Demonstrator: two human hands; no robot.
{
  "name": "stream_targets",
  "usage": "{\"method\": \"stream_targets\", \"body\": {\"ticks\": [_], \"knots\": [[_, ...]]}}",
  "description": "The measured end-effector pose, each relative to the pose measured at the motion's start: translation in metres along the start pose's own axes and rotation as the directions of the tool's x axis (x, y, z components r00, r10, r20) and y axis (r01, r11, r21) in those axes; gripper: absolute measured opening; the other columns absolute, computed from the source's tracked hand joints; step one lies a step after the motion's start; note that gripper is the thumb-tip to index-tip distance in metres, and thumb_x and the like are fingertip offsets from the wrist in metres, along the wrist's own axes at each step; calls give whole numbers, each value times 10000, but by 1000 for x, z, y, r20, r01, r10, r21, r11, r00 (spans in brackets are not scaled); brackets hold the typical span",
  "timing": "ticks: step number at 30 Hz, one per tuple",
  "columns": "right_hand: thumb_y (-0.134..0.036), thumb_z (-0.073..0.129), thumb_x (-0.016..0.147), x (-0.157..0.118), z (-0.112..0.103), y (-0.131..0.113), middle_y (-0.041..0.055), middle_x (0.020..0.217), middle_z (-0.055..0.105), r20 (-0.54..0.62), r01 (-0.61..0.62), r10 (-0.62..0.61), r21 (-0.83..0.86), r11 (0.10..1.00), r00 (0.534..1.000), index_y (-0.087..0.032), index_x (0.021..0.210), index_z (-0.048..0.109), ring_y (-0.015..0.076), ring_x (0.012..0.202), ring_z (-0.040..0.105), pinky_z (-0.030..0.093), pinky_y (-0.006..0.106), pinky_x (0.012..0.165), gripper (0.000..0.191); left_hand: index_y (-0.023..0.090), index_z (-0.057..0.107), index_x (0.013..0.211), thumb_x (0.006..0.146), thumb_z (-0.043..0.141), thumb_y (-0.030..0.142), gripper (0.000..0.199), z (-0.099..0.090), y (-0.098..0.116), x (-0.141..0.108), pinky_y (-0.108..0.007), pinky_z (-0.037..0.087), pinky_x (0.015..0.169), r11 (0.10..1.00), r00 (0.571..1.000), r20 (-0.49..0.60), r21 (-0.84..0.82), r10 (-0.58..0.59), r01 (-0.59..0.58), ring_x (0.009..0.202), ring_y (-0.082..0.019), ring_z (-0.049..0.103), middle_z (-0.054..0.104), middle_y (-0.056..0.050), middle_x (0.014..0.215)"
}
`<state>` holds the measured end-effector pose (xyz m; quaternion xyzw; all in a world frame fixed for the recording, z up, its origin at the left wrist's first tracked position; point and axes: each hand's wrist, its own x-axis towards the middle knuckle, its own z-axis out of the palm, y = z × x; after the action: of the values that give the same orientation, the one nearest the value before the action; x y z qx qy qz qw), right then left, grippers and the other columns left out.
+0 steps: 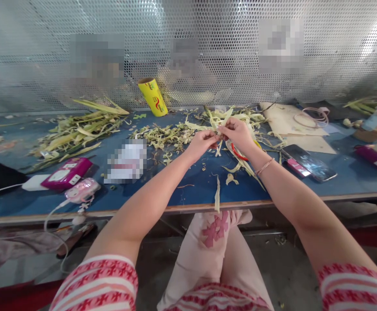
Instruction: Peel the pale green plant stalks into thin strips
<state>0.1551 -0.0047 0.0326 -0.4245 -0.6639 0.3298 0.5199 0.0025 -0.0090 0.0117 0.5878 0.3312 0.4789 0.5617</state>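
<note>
Plant strip pinched between fingertips of left hand and right hand, over the desk; two-sided grip presumably steadies the limp piece. Shredded peelings lie nearby, probably for easy reach.

yellow tube, perforated metal panel, phone, pink cable

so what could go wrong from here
The thin strip pinched in the left hand and right hand could tear if pulled too hard.

The white cable loops down past the table edge; a snag might drag the pink gadget off.

The loose husk reaching over the front edge would probably fall if brushed by an arm.
</note>
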Motion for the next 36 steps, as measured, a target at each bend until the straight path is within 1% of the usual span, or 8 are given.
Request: {"method": "stream_targets", "body": {"ticks": [6, 9, 12, 17, 23, 27, 31, 36], "knots": [[-490, 571, 837, 3, -3, 4, 25, 651, 618, 5, 31, -30, -112, 993, 1000, -204, 671, 561, 132, 571, 535, 413, 286, 541, 331, 152, 567, 619, 752, 665, 157, 165, 0, 3, 0, -219, 456, 587, 998, 999, -37, -47, -35, 33, 522, -74, 539, 541, 29, 551], [-374, 565, 816, 3, -4, 6, 24, 690, 629, 24, 49, -46, -149, 988, 999, -199, 712, 588, 147, 636, 559, 436, 298, 603, 205, 154, 548, 624, 743, 666, 164, 168, -1, 5, 0, -234, 474, 600, 991, 997, -61, -126, -50, 42, 532, -82, 553, 561, 25, 578], [-235, 577, 731, 4, -3, 9, 30, 758, 642, 86, 126, -108, -242, 962, 990, -186, 756, 608, 162, 714, 571, 454, 326, 707, 64, 149, 547, 659, 733, 653, 148, 129, -1, 7, 0, -235, 479, 602, 978, 991, -104, -203, -78, 56, 540, -80, 569, 606, 12, 634], [-142, 539, 623, 5, -4, 15, 34, 847, 620, 218, 199, -139, -282, 939, 966, -171, 826, 589, 172, 819, 560, 435, 345, 815, 211, 149, 526, 670, 724, 647, 134, 133, -3, 8, 2, -226, 470, 586, 961, 986, -104, -255, -134, 104, 513, -74, 557, 572, 26, 594], [-232, 524, 685, 7, -11, 13, -14, 719, 509, 306, 139, -50, -276, 951, 951, -192, 678, 492, 137, 703, 449, 365, 306, 706, 51, 152, 509, 647, 734, 611, 116, 138, -3, 9, 2, -223, 449, 548, 956, 983, -94, -264, -157, 128, 486, -72, 526, 545, 32, 564], [-290, 515, 727, 8, -12, 12, -21, 656, 469, 353, 141, -38, -269, 953, 935, -189, 619, 492, 132, 682, 431, 337, 296, 681, 149, 154, 507, 624, 745, 609, 121, 161, -2, 10, 0, -221, 434, 530, 961, 984, -89, -243, -156, 131, 478, -76, 511, 511, 34, 527], [-393, 553, 774, 5, -12, 9, -33, 584, 431, 356, 113, -10, -271, 956, 934, -189, 592, 494, 111, 603, 394, 306, 279, 606, 280, 159, 505, 616, 766, 582, 123, 172, -3, 10, 2, -222, 431, 529, 967, 981, -129, -230, -142, 110, 486, -80, 499, 497, 33, 517], [-516, 659, 758, 1, -13, 3, -34, 544, 488, 337, 29, 61, -258, 966, 939, -185, 606, 514, 87, 522, 387, 291, 268, 543, 392, 163, 504, 593, 777, 582, 133, 203, -8, 9, 6, -227, 436, 547, 982, 977, -181, -173, -111, 79, 491, -80, 495, 491, 27, 516]]}}
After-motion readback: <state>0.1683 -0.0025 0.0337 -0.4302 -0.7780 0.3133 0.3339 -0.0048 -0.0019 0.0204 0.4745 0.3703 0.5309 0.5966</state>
